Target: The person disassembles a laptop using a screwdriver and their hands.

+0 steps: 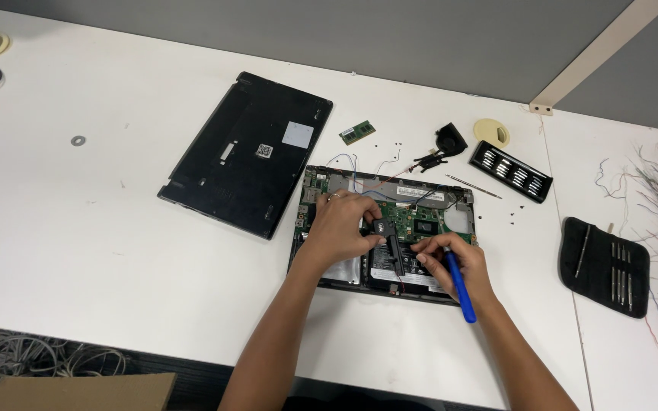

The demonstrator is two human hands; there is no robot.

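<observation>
One black bottom cover (249,152) lies flat on the white worktop (78,228), left of one opened laptop (384,228) with its green board showing. The left hand (340,224) pinches a small black part (390,242) over the laptop's middle. The right hand (455,262) grips one blue screwdriver (460,288); its tip is hidden. Farther right sits one black tool pouch (605,266); its tools are hard to count.

Both hands (342,225) (455,261) low (fingers curled)
</observation>
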